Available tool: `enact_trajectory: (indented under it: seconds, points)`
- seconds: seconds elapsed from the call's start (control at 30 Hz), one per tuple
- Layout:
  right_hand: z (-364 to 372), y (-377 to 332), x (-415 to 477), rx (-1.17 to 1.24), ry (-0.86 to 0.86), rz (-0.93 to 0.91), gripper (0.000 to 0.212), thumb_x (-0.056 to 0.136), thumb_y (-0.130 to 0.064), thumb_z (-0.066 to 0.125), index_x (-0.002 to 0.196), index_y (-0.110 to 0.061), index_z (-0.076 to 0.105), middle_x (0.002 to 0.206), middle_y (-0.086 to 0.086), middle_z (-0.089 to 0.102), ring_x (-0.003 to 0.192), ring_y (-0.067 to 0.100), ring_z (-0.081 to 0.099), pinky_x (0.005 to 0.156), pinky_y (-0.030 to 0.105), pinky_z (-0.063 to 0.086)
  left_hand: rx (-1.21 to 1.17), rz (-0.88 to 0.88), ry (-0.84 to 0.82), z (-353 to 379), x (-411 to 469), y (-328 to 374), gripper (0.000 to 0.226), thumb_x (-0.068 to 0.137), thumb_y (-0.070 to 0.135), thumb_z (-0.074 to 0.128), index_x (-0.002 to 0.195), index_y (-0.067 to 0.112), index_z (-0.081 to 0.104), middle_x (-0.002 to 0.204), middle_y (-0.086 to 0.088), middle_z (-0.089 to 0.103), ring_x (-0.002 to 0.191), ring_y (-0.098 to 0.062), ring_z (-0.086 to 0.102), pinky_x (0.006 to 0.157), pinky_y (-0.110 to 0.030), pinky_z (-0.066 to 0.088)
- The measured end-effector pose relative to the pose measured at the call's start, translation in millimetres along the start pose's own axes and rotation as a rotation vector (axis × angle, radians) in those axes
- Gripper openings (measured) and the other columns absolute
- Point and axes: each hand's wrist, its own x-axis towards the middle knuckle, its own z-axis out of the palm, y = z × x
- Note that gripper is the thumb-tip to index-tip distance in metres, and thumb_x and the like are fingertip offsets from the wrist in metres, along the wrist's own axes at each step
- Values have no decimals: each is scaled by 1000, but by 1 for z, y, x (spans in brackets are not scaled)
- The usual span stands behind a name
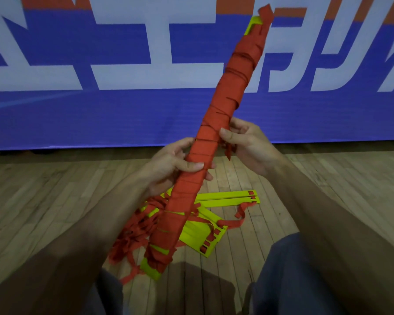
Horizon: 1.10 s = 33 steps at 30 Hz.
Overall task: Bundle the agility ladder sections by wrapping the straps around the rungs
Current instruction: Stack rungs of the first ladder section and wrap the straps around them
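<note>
A long bundle of yellow rungs (216, 110) wrapped nearly end to end in red strap runs diagonally from bottom centre to top right, held in the air. My left hand (168, 164) grips its middle from the left, thumb across the front. My right hand (246, 144) holds it just above, thumb pressed on the wrap, with a loose red strap end (228, 151) hanging below the fingers. Yellow plastic shows at both tips of the bundle.
On the wooden floor (55, 201) beneath lie loose yellow rungs (228, 197) and a tangle of red straps (134, 230). A blue, white and orange banner (100, 110) stands behind. My knees in blue trousers (293, 280) frame the bottom.
</note>
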Motion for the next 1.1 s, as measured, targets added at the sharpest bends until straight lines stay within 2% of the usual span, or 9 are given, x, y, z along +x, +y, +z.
enact_trajectory:
  seconds: [0.27,0.37,0.43,0.5,0.6,0.73,0.87,0.97,1.1]
  points:
    - [3,-4,-4,101,-5,41,20,88,-9,58,106,-2,62,86,4,69,78,15,66,76,25,52,-15,-1,-41,4,2,0,45,73,3,64,116,15,61,90,-11,70,70,-21,69,59,-27,55]
    - [4,-5,-4,202,-37,64,12,91,-8,53,101,-5,59,77,-1,68,64,6,63,63,20,49,-121,2,-163,0,2,-1,54,67,10,82,117,13,62,91,-11,68,71,-20,68,54,-25,54]
    - [4,-5,-3,223,-22,70,36,77,-21,70,108,-5,61,94,8,68,72,10,65,61,20,49,-181,-19,-220,-1,0,-2,62,61,21,88,116,10,61,92,-13,67,72,-22,68,55,-26,55]
    - [3,-4,-1,131,14,69,58,56,-38,88,102,-8,67,92,8,66,75,15,61,56,23,43,-192,-35,-209,1,1,-3,65,60,21,88,116,8,60,92,-15,67,70,-24,67,64,-32,57]
    - [-3,1,3,24,153,81,48,53,-38,92,88,-14,69,75,0,64,65,11,54,45,22,27,-64,-65,-60,5,4,-1,52,72,14,76,120,9,56,103,-19,70,72,-27,69,73,-35,57]
    - [-1,-2,2,-58,287,88,27,67,-29,85,72,-16,61,59,-3,47,52,7,39,45,22,26,236,-41,166,14,7,-7,39,82,15,75,115,14,54,105,-15,69,78,-23,68,76,-39,54]
    - [8,-1,3,-98,398,90,34,76,-18,81,59,-16,52,40,-16,45,36,-1,39,41,11,31,748,82,351,18,14,-20,44,73,29,84,109,28,59,85,12,60,69,-1,56,69,-21,45]
    - [11,0,5,-136,429,115,34,73,-24,84,58,-17,54,40,-16,46,38,-1,40,44,12,32,806,69,449,19,13,-20,52,70,32,85,116,24,62,83,11,65,72,-5,62,67,-24,48]
    - [10,2,7,-189,414,135,28,73,-32,84,67,-16,62,48,-13,48,43,1,38,45,14,32,807,78,468,17,11,-19,44,71,27,85,106,20,59,74,3,65,63,-11,65,68,-30,54]
